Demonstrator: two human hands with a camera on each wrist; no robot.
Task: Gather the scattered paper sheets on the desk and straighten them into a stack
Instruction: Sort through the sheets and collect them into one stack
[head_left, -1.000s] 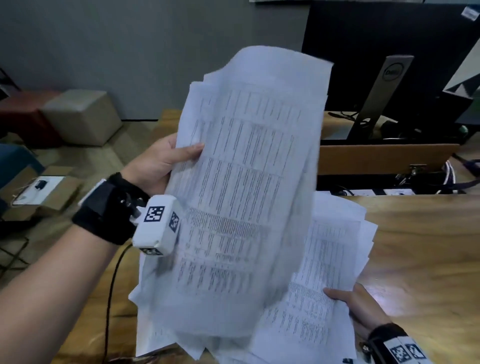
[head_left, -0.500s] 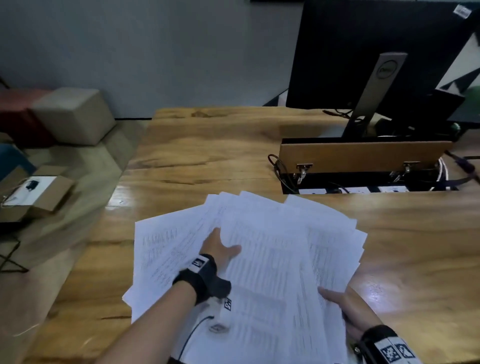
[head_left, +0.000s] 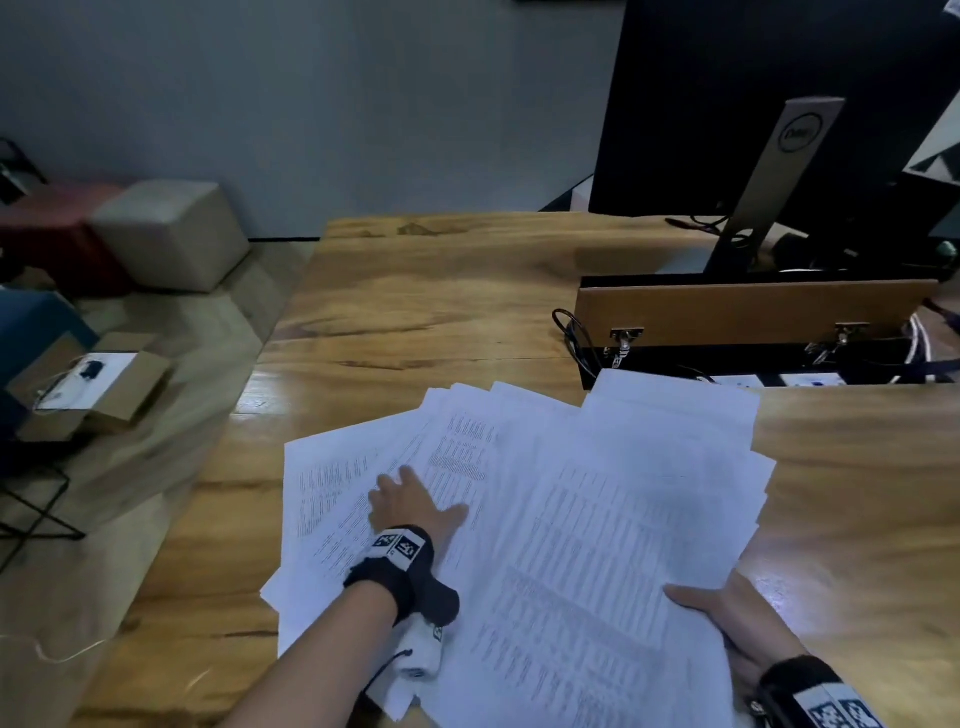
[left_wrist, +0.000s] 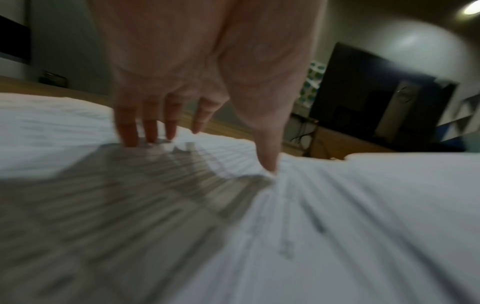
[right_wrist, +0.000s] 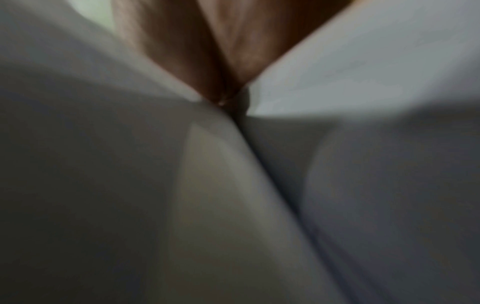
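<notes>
Several printed white paper sheets (head_left: 597, 493) lie fanned out in a loose overlapping pile on the wooden desk (head_left: 426, 312). My left hand (head_left: 410, 501) rests flat on the left part of the pile, fingers straight and spread, palm down. In the left wrist view the left hand (left_wrist: 207, 127) touches the paper sheets (left_wrist: 337, 205) with its fingertips and thumb tip. My right hand (head_left: 727, 618) pinches the pile's lower right edge, thumb on top, fingers hidden beneath. The blurred right wrist view shows the right hand (right_wrist: 221, 61) wedged between paper sheets (right_wrist: 363, 61).
A monitor (head_left: 769, 104) on a grey stand (head_left: 774, 182) rises at the back right, behind an open wooden cable flap (head_left: 753, 312) with cables and sockets. Bare desk lies beyond and right of the pile. The desk's left edge drops to a floor with boxes (head_left: 88, 384).
A second ago my left hand held a bundle of sheets up in the air. The sheets now lie on the pile, and the left hand has flattened and slid toward the left sheets.
</notes>
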